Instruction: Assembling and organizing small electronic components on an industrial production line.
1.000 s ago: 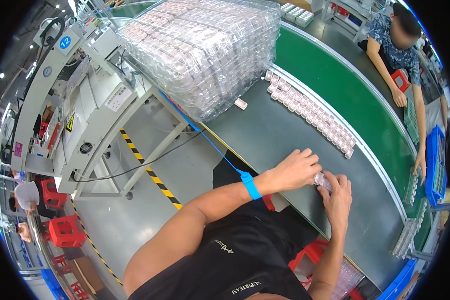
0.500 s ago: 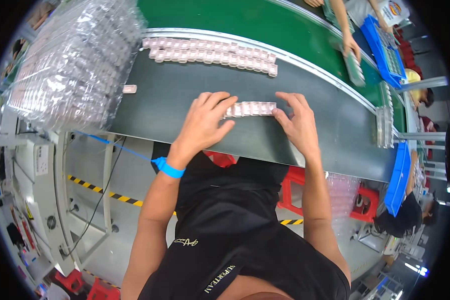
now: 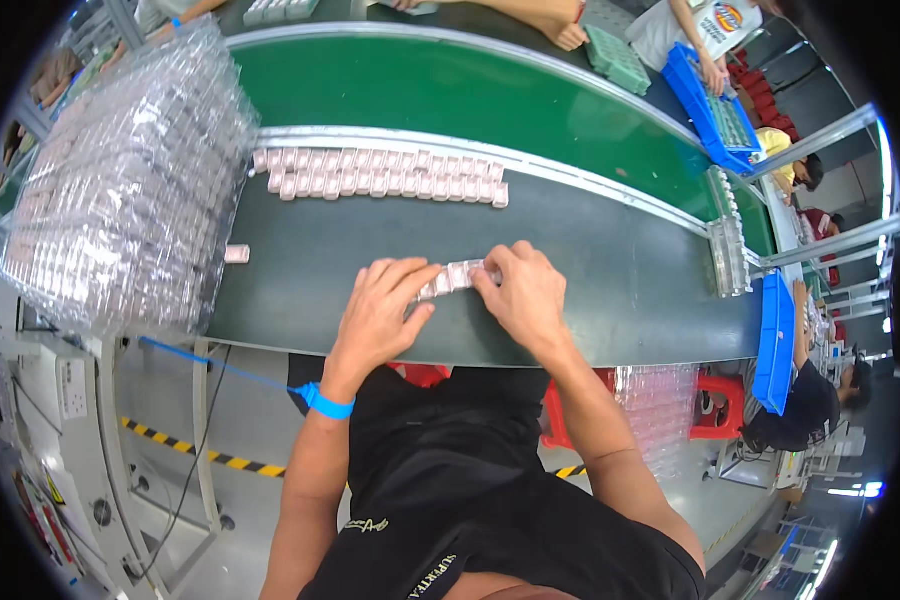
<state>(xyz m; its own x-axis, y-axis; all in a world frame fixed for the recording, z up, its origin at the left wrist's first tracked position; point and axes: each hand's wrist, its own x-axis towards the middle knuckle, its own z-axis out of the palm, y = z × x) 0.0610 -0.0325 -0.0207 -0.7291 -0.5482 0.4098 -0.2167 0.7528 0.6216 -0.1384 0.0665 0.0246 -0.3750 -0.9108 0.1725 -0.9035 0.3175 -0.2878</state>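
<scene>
A short row of small pale-pink, clear-walled boxes (image 3: 457, 277) lies on the dark work surface between my hands, its right end tilted slightly away from me. My left hand (image 3: 375, 312), with a blue strap at its wrist, closes over the left end, fingers on the far side and thumb on the near side. At the other end my right hand (image 3: 526, 300) pinches the row with thumb and fingers, covering its last boxes. Farther back, two long rows of similar pink boxes (image 3: 390, 184) lie side by side. A single pink box (image 3: 237, 254) sits at the left.
A tall stack of clear plastic trays (image 3: 120, 190) stands at the left. Beyond a metal rail runs a green belt (image 3: 420, 95), with co-workers' hands past it. Clear trays (image 3: 730, 255) and a blue bin (image 3: 775, 343) are at the right.
My right hand has come in leftward and now grips the row, hiding more of it. The row has tilted. My view has shifted, so the far belt shows more.
</scene>
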